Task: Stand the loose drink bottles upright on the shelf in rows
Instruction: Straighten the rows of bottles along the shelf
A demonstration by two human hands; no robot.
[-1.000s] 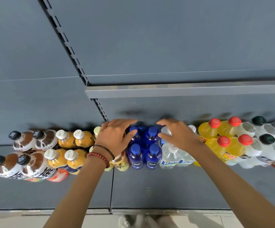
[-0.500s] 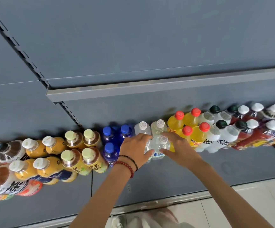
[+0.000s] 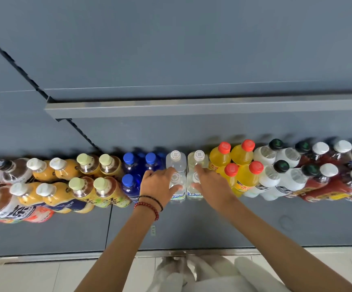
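Bottles (image 3: pixel 246 178), 2 rows, grey shelf (image 3: pixel 213 228), tile flr (image 3: pixel 44 277)

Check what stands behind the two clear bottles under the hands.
Two rear clear bottles, white-capped and upright. Their lower parts are hidden by the front clear bottles, left hand and right hand.

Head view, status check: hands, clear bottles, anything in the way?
Left hand grips left front clear bottle. Right hand grips right front clear bottle. Both upright. Nothing blocking.
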